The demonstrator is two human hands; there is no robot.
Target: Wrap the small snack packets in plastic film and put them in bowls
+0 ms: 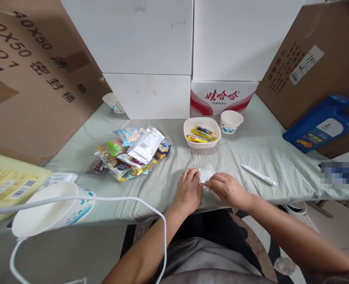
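Near the table's front edge, my left hand and my right hand hold a small piece of clear crinkled plastic wrap between them. The left fingers press on its left side, while the right fingertips pinch its lower right. Whether anything lies inside the wrap I cannot make out. Beyond my hands stands a white plastic tray holding yellow-wrapped sticks and a dark one. To the left lies a heap of packaged snacks, with white packets on top. A white utility knife rests to the right.
White boxes wall off the back. Cardboard boxes flank both sides. Paper cups stand around the table, a large paper bowl at front left. A white cable crosses the lower left. A blue bottle leans at right.
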